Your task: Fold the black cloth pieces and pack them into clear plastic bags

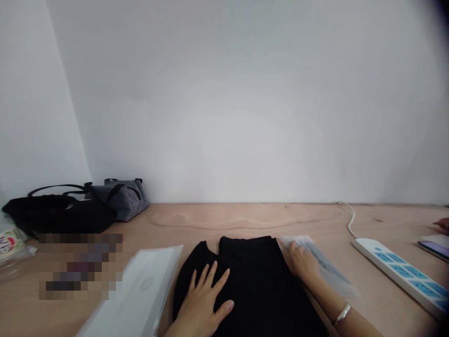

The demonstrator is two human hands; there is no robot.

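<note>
The black garment (259, 285) is lying flat on the tabletop (224, 220) at the near middle, its lower end running out of view. It is sitting between a white packet (143, 285) on the left and a translucent packet (333, 276) on the right, and a notch is dividing its curved left part from its straight top edge. The left hand (205, 299) is resting palm down on that left part with fingers spreading, so its grip is standing released and grasping nothing. The right hand (302, 262) is curling over the far end of the translucent packet, its forearm passing along the garment's right edge; whether that grip is pinching the film or merely resting on it, I cannot tell.

The step in hand is seemingly one of steadying and flattening the cloth while the other hand is dealing with the packet. The next move is probably calling for a sure hold on the film's edge, with the left palm pressing lightly enough that no creases are forming. Farther right, a power strip (403, 276) is lying beyond the packet, and another person's hand (442, 224) is showing near a phone (437, 249)
</note>
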